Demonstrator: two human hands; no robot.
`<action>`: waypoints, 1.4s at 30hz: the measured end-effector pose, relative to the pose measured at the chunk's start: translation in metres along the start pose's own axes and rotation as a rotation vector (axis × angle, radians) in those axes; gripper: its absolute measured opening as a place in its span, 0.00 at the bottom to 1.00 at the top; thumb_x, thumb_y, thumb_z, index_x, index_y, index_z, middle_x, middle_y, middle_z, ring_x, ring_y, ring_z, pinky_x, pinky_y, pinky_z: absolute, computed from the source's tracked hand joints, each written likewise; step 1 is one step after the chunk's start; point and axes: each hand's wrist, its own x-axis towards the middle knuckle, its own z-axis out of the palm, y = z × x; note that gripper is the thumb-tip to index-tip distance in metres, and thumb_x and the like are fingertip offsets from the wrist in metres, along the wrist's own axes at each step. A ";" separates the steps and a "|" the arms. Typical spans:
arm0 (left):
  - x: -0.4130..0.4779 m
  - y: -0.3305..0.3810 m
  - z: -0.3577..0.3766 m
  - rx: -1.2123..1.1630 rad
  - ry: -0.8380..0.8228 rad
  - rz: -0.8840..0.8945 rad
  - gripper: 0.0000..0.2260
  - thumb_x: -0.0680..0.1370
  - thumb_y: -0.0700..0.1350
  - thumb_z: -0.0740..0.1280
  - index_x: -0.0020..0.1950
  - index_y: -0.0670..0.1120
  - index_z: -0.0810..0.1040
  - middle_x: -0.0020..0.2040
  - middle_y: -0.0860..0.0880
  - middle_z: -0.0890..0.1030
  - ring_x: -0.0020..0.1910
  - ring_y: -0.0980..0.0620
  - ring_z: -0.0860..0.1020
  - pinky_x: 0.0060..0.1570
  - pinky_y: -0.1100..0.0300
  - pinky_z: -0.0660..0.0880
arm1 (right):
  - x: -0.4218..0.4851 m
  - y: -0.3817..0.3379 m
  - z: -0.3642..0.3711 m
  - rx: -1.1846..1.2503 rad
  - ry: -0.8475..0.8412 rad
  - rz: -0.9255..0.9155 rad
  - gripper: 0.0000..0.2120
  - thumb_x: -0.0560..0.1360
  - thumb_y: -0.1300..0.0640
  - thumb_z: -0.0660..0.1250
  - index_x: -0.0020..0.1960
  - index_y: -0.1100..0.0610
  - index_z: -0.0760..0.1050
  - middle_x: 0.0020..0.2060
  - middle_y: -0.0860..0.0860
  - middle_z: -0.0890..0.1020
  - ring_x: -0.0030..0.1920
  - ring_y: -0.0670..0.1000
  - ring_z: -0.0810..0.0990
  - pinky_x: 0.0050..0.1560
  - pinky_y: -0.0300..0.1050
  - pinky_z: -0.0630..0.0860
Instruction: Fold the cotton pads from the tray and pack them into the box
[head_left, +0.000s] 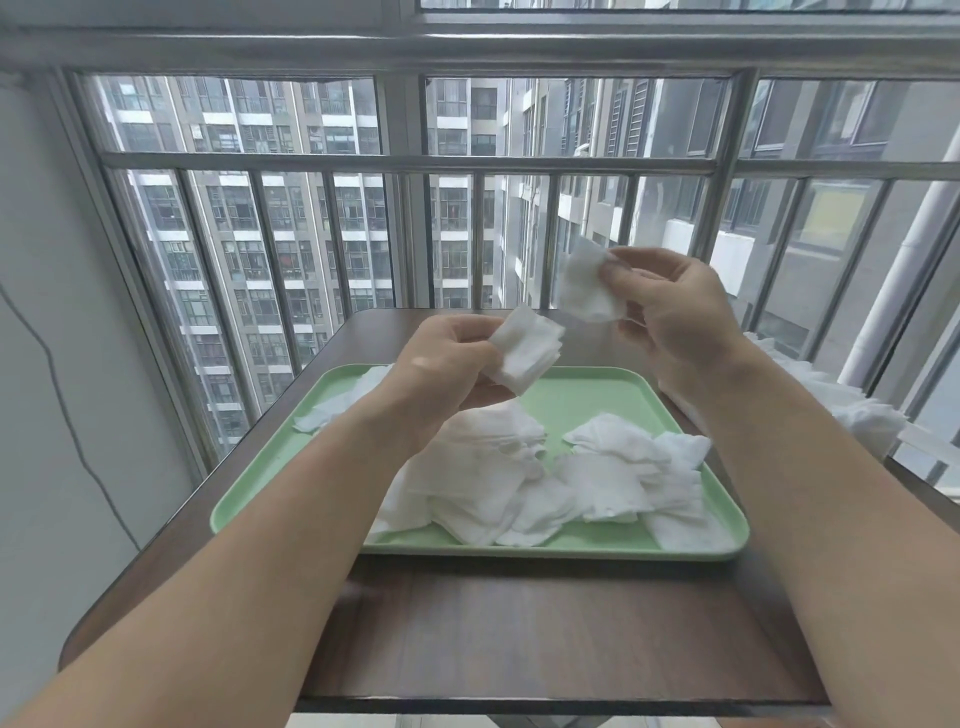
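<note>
railing (410, 165) behind, forearm (810, 493) perhaps hiding box (917, 439)

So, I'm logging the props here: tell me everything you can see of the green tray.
The green tray is a pale mint, plastic-looking rectangle with rounded corners and a low raised rim. It lies flat on the dark wooden table. Loose white cotton pads lie heaped across its near half, and a few more sit at its far left.
</note>
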 end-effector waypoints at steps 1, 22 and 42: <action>0.001 -0.001 -0.001 -0.004 0.021 -0.004 0.20 0.77 0.27 0.58 0.50 0.47 0.83 0.44 0.47 0.87 0.43 0.51 0.85 0.41 0.60 0.81 | 0.000 -0.001 0.000 0.089 -0.022 0.027 0.05 0.76 0.61 0.72 0.51 0.54 0.80 0.48 0.53 0.85 0.45 0.51 0.80 0.34 0.39 0.74; -0.005 0.005 0.004 -0.086 -0.032 0.034 0.17 0.75 0.26 0.62 0.53 0.43 0.83 0.45 0.43 0.86 0.47 0.46 0.86 0.45 0.57 0.82 | -0.011 0.004 0.011 -0.285 -0.284 0.136 0.16 0.69 0.61 0.78 0.55 0.59 0.80 0.49 0.56 0.87 0.45 0.53 0.85 0.45 0.48 0.73; -0.002 -0.004 0.008 0.168 0.209 0.198 0.09 0.74 0.36 0.75 0.49 0.48 0.81 0.42 0.47 0.85 0.36 0.56 0.83 0.38 0.56 0.83 | -0.004 -0.008 -0.006 -1.243 -0.541 0.211 0.05 0.76 0.55 0.73 0.49 0.56 0.83 0.39 0.50 0.87 0.40 0.48 0.86 0.36 0.42 0.82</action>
